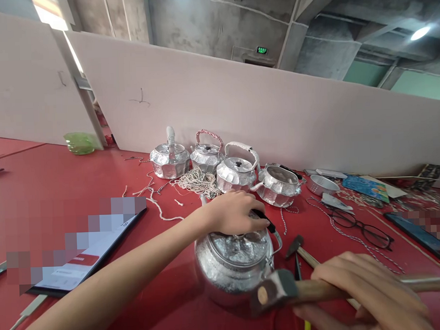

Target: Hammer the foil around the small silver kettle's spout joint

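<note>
Across the red tabletop [97, 174], 4 faceted silver metal kettles [237, 176] stand behind a rounder silver metal kettle [227, 278] at front centre. Over it, the left hand [236, 211] curls around the black handle grip [265, 221]; the right hand [368, 289] grasps a wooden-handled dark metal hammer [278, 293], its blurred head by the kettle's side, contact unclear. Good control probably means steadying the kettle firmly, fingers away from the hammer face. Room looks widest leftward; rightward, another wooden-handled hammer [294, 246] and black-framed eyeglasses [361, 227] crowd any swing.
</note>
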A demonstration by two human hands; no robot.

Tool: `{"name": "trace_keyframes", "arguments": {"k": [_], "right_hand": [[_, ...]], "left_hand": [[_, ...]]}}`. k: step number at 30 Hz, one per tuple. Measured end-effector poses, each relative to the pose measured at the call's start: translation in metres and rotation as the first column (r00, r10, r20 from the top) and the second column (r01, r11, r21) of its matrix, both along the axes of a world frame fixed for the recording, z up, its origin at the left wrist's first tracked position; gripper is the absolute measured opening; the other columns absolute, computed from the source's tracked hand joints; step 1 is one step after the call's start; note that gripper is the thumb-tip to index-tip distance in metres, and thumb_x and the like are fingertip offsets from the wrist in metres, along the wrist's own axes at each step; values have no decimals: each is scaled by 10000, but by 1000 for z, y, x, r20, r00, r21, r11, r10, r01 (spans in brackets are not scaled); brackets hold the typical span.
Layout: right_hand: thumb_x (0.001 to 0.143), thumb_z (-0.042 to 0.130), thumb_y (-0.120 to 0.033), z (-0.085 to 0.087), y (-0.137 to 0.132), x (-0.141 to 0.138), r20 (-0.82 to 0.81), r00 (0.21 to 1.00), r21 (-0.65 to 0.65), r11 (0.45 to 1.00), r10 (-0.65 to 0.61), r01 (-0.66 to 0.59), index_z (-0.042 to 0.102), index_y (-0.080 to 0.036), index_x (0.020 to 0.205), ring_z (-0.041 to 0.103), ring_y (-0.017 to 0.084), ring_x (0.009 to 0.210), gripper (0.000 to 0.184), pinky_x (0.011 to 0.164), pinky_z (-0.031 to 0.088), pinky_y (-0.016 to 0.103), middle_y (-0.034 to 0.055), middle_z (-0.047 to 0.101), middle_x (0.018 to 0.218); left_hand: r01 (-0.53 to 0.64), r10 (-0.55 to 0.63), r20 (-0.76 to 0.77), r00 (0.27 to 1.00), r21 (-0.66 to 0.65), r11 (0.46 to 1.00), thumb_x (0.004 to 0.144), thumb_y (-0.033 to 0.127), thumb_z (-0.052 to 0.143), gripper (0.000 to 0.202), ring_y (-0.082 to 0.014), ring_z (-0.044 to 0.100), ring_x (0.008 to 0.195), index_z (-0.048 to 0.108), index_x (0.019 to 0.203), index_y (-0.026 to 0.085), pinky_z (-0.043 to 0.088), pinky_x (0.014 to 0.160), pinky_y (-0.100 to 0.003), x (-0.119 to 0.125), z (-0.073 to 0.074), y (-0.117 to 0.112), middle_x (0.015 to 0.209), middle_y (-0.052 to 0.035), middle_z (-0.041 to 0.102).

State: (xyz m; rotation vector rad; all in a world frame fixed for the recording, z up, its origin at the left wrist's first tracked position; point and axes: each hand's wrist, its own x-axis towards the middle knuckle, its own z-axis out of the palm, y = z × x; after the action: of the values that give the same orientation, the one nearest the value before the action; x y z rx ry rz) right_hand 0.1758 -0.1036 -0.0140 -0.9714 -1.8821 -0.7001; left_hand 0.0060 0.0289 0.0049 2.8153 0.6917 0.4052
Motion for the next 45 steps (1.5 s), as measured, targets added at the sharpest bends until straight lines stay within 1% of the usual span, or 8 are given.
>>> {"name": "trace_keyframes", "arguments": {"k": [11,15,18,29,32,36,40,45], "right_hand": [[619,701,-385,1,-1,-3,55,998,-10,999,-31,32,530,-174,668,514,93,514,276,560,374,247,-33,529,515],[648,677,-387,-2,0,-1,-15,1000,-4,1000,6,-6,519,-171,688,506,93,517,271,566,387,252,-30,515,512],[627,692,-399,-2,0,-1,68,997,-3,999,-49,49,525,-183,658,520,93,522,275,577,396,251,-32,543,525],[646,675,-379,-1,0,0,-30,999,-28,999,28,-29,523,-170,677,476,96,497,260,526,365,250,-23,490,501],[636,684,-394,0,1,-2,52,998,-29,999,-32,34,518,-179,640,476,89,477,272,530,361,247,-37,487,477],[686,637,-426,2,2,-7,-50,998,-15,999,43,-44,508,-172,663,473,88,486,285,519,363,244,-29,483,483],[664,660,-414,2,3,-8,43,999,-49,998,-30,32,513,-179,623,498,80,483,280,562,382,238,-43,502,476],[682,636,-448,-1,0,-6,-4,999,-31,999,-43,43,516,-176,650,523,89,513,299,604,403,243,-32,530,497]], "left_hand": [[-3,3,3,1000,-5,1000,837,431,408,327,-176,563,796,623,914,197,401,694,-290,-1,0,0,886,-40,631],[2,-2,10,1000,-3,1000,837,433,405,328,-172,558,800,623,919,204,398,691,-287,-1,0,0,891,-36,628],[0,0,4,1000,-1,1000,838,435,400,336,-177,561,807,624,930,202,398,702,-293,-1,0,0,889,-41,630],[9,-10,6,1000,9,1000,838,424,409,323,-175,564,793,625,909,195,398,688,-288,-1,-1,1,880,-36,634],[9,-10,8,1000,20,1000,840,434,404,334,-179,565,798,624,923,196,400,701,-295,-1,-1,1,872,-40,634],[5,-5,3,1000,8,1000,843,433,402,334,-181,567,799,623,924,196,400,695,-293,-1,-1,1,884,-40,635],[6,-6,7,1000,11,1000,843,429,400,337,-180,565,806,624,932,193,398,708,-293,-1,-1,1,880,-42,632],[12,-12,7,1000,7,1000,843,423,403,326,-171,558,792,623,917,194,397,698,-289,0,0,1,871,-36,629]]}}
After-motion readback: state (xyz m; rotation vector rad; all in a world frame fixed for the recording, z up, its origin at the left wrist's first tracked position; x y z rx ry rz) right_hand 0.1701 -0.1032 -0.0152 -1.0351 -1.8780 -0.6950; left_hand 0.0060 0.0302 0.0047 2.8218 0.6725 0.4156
